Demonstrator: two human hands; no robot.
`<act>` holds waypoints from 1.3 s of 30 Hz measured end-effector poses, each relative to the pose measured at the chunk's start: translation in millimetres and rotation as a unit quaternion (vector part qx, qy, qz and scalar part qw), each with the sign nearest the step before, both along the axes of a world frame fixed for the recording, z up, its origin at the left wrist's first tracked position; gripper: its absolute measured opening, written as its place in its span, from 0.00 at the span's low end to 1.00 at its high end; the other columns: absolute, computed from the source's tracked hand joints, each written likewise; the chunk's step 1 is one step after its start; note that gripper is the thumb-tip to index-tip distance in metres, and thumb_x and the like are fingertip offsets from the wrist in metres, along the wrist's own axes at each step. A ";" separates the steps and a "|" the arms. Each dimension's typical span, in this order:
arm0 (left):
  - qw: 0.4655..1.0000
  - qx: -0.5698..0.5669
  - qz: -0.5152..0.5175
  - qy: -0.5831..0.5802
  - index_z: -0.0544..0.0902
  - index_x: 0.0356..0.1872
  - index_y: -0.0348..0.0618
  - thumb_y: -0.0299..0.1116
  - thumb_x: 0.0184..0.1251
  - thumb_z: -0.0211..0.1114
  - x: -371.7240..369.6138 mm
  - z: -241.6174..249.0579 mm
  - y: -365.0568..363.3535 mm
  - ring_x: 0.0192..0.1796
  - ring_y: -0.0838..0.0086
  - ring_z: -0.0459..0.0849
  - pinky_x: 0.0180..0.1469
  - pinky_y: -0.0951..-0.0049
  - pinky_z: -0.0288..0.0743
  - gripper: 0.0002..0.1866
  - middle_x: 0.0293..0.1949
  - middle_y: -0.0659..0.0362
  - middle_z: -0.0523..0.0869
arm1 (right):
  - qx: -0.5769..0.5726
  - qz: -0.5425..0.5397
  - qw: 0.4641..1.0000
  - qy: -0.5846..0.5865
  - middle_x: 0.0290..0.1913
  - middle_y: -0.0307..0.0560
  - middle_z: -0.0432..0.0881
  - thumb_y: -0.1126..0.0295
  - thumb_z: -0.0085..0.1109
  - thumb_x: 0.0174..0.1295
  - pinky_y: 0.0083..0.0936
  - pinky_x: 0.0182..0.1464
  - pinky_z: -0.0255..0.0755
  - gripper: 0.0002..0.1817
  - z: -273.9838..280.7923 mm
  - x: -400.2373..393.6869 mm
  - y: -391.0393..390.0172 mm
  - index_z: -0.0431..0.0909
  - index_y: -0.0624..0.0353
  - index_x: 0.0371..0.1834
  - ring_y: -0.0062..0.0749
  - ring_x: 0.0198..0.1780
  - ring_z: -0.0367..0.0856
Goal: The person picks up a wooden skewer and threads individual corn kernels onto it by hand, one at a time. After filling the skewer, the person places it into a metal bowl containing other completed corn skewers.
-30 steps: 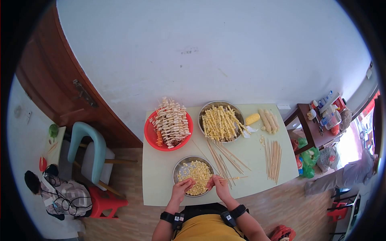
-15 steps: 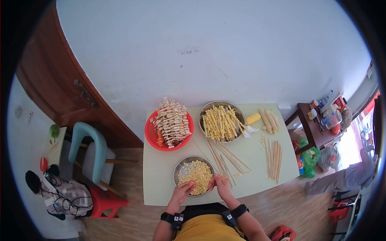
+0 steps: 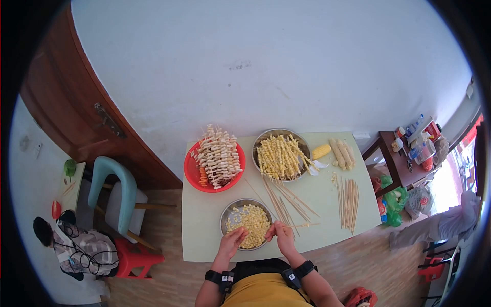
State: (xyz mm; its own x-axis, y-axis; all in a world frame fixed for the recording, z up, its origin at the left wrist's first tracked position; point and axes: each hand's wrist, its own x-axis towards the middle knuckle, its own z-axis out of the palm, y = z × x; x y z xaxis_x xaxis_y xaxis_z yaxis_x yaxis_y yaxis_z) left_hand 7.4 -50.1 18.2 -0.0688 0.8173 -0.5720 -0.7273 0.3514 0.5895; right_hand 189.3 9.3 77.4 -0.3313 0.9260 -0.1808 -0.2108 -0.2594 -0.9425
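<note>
A metal bowl (image 3: 223, 221) of loose corn kernels (image 3: 253, 220) stands at the table's near edge. Over its left rim, my left hand (image 3: 233, 241) has its fingers pinched together; whatever they hold is too small to make out. My right hand (image 3: 280, 235), at the bowl's right rim, pinches a thin skewer (image 3: 311, 224) that points right and carries a few pale kernels. Behind the bowl, loose bare skewers (image 3: 286, 199) lie on the table. Farther back, a second metal bowl (image 3: 280, 153) holds many skewers threaded with corn.
A red basin (image 3: 190, 174) holds skewers of white pieces at the back left. A corn cob (image 3: 321, 151), several pale cobs (image 3: 342, 153) and a row of bare skewers (image 3: 348, 204) lie on the right. A teal chair (image 3: 128, 194) and a person's leg (image 3: 424, 230) flank the table.
The skewer in my right hand has tilted from slightly upward to nearly level. My left hand has shifted slightly, with its fingertips still together. The person at the right has moved slightly.
</note>
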 end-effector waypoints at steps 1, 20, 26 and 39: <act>1.000 -0.002 0.002 -0.003 0.73 0.44 0.34 0.29 0.58 0.56 -0.2 -0.4 -0.6 0.40 0.77 0.78 0.42 0.84 0.73 0.14 0.38 0.56 0.79 | 0.000 0.000 1.000 0.000 0.19 0.45 0.75 0.60 0.33 0.65 0.16 0.24 0.67 0.20 1.8 -0.6 -0.4 0.67 0.61 0.21 0.23 0.18 0.71; 0.999 -0.021 -0.006 0.024 0.75 0.42 0.34 0.28 0.57 0.57 7.2 -1.3 0.3 0.39 0.77 0.79 0.40 0.85 0.72 0.12 0.37 0.58 0.80 | -0.019 0.017 1.000 -0.015 0.19 0.46 0.75 0.60 0.33 0.65 0.17 0.26 0.68 0.20 -6.3 4.1 2.6 0.68 0.62 0.21 0.24 0.18 0.71; 0.997 0.027 0.022 -0.070 0.76 0.39 0.37 0.28 0.58 0.56 13.1 -10.6 4.3 0.35 0.80 0.79 0.37 0.86 0.73 0.09 0.33 0.59 0.80 | -0.052 -0.002 0.998 0.033 0.19 0.47 0.75 0.59 0.33 0.65 0.17 0.25 0.67 0.19 -20.8 2.7 4.6 0.67 0.61 0.23 0.25 0.19 0.71; 0.983 0.047 -0.089 -0.151 0.75 0.33 0.41 0.30 0.59 0.55 37.0 4.9 21.8 0.30 0.82 0.76 0.32 0.86 0.70 0.05 0.28 0.62 0.79 | -0.144 0.010 0.987 0.064 0.19 0.42 0.71 0.58 0.37 0.64 0.15 0.26 0.64 0.17 -32.9 -14.3 2.2 0.68 0.60 0.29 0.21 0.21 0.69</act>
